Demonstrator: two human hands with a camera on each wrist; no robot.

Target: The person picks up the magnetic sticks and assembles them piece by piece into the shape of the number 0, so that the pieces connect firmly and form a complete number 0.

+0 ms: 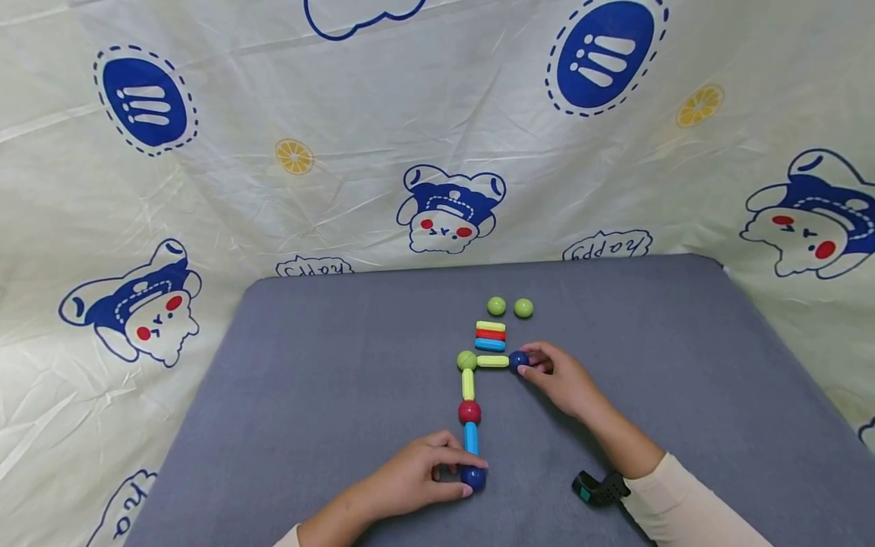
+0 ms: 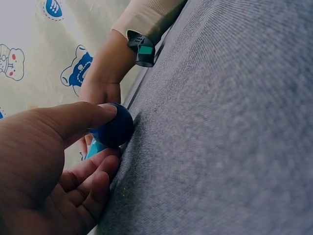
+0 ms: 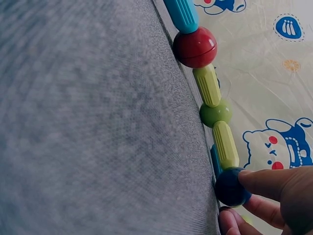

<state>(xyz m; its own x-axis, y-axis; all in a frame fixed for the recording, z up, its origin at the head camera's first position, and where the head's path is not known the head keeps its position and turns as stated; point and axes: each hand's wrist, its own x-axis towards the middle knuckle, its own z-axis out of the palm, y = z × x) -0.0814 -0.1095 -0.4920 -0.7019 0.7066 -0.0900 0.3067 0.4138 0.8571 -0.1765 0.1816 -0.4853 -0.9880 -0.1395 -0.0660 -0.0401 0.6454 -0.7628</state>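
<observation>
On the grey table lies an L-shaped chain of balls and rods. My left hand (image 1: 424,472) pinches the dark blue ball (image 1: 473,478) at the near end, thumb and fingers on either side. From it a light blue rod (image 1: 471,438) leads to a red ball (image 1: 469,412), then a yellow-green rod (image 1: 468,384) and a green ball (image 1: 467,360). A second yellow-green rod (image 1: 493,362) runs right from that ball to another dark blue ball (image 3: 232,187). This one is pinched between the thumb and fingers of my right hand (image 1: 562,381).
Beyond the chain, yellow, red and blue rods (image 1: 491,335) lie side by side. Two loose green balls (image 1: 510,307) sit farther back. A black band (image 1: 600,488) is on the right wrist. A printed cloth (image 1: 355,197) hangs behind the table (image 1: 328,365).
</observation>
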